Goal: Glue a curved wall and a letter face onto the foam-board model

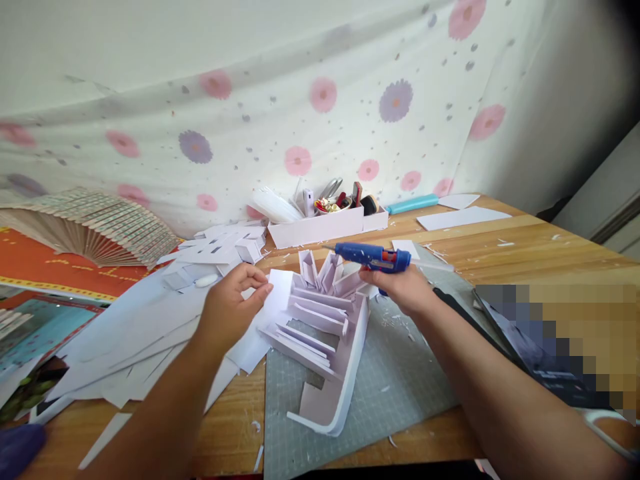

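Left of the cutting mat (400,387) lie sheets (145,340); on it, a model (345,373); behind, a tray (320,229)

The glue gun (373,257) is blue with a touch of red; the card structure (356,360) is white with a lilac tinge. The mat (415,380) is grey-green, with a fine pale grid. Pink and purple flowers and small grey spots pattern the white curtain (270,123). The tabletop (490,250) is striped brown wood, the tube (413,204) turquoise

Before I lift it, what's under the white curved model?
A grey gridded mat shows through gaps in the white model; what lies beneath its solid parts is covered.
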### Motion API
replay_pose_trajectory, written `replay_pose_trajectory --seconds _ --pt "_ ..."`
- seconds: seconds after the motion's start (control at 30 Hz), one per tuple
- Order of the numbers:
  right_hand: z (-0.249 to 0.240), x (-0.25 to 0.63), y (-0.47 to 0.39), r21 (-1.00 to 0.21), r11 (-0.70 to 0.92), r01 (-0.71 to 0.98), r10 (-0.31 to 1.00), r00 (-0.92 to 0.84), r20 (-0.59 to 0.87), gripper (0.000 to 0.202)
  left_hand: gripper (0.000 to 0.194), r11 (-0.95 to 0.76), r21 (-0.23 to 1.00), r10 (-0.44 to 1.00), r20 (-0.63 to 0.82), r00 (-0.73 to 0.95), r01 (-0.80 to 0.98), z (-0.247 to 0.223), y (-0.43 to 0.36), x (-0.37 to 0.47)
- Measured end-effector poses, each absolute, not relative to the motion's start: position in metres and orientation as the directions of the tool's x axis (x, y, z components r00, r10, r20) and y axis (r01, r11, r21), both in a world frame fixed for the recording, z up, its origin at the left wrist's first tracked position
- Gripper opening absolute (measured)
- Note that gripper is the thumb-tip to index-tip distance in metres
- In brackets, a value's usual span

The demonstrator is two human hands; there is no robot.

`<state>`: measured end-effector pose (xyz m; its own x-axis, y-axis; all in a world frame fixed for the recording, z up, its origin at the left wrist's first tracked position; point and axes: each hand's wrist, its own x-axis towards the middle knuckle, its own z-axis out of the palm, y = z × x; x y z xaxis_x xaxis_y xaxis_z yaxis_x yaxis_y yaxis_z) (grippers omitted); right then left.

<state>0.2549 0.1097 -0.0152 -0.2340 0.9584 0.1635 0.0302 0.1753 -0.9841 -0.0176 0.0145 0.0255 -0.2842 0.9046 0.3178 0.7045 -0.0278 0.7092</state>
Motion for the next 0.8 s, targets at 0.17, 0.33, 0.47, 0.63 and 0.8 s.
replay_pose_trajectory --seconds 0.17,0.33,0.47,0.63,0.8 --pt "-0.003 0.249 0.09 -0.936 0.35 -0.039 0.83 -0.449 0.33 0.02 0.031 -0.213 0.977 0.894 0.208 -0.396 0.031 0.006 0.019 0.008" --pt "-0.002 0.246 0.084 -0.895 0.443 -0.051 0.767 -0.497 0.407 0.025 0.036 -0.246 0.944 0.918 0.153 -0.367 -0.221 0.0 0.018 0.02" --pt "-0.001 0.245 0.084 -0.888 0.458 -0.033 0.767 -0.491 0.414 0.027 0.034 -0.219 0.933 0.937 0.119 -0.329 -0.285 -0.004 0.014 0.019" --pt "0.001 0.245 0.082 -0.889 0.458 -0.008 0.782 -0.471 0.407 0.027 0.034 -0.188 0.931 0.951 0.092 -0.296 -0.314 -0.01 0.013 0.016" --pt "0.0 0.244 0.082 -0.884 0.468 -0.01 0.772 -0.483 0.414 0.028 0.037 -0.168 0.932 0.954 0.071 -0.291 -0.322 -0.011 0.013 0.015"
